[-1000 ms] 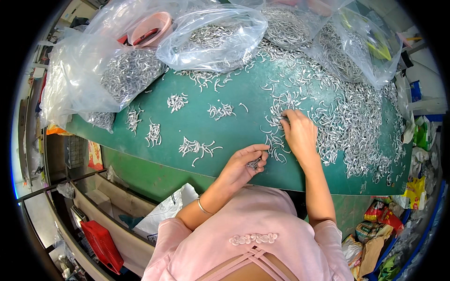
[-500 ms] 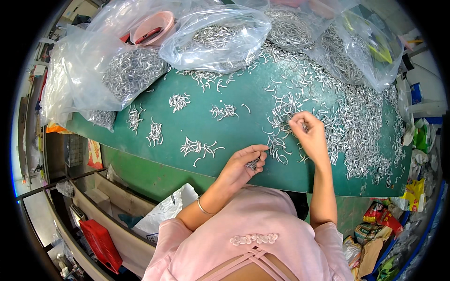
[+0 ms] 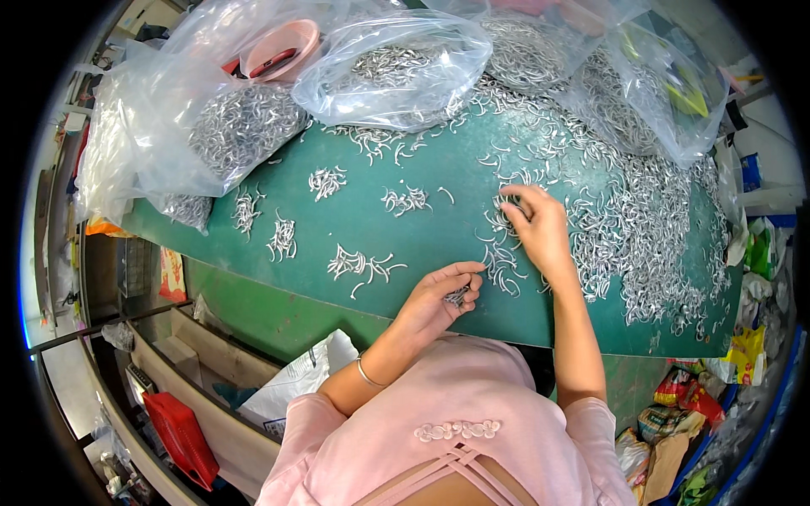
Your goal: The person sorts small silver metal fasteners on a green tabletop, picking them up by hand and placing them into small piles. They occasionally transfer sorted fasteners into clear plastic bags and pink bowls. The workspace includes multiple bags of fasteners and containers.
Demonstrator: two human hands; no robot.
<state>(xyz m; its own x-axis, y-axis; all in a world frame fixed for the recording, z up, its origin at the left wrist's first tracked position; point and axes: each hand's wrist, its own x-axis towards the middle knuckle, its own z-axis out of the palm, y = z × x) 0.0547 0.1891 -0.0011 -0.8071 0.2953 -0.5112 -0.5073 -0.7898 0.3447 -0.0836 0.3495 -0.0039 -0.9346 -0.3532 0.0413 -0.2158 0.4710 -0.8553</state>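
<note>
The left hand [image 3: 443, 299] is positioned at the front edge of the green tabletop [image 3: 430, 236]; its grip is curled closed around a small batch of curved metal pieces [image 3: 456, 295]. The right hand [image 3: 544, 232] is located over loose pieces farther in, its grip spread – thumb and forefinger stand apart in a C shape. A loose cluster [image 3: 502, 271] of the same pieces lies between the two hands. A dense spread [image 3: 645, 232] covers the right side of the tabletop. Five small piles [image 3: 407, 200] are set well apart on the left side. Along the far edge – clear plastic bags [image 3: 392, 67] containing more pieces, and a pink basin [image 3: 283, 40].
</note>
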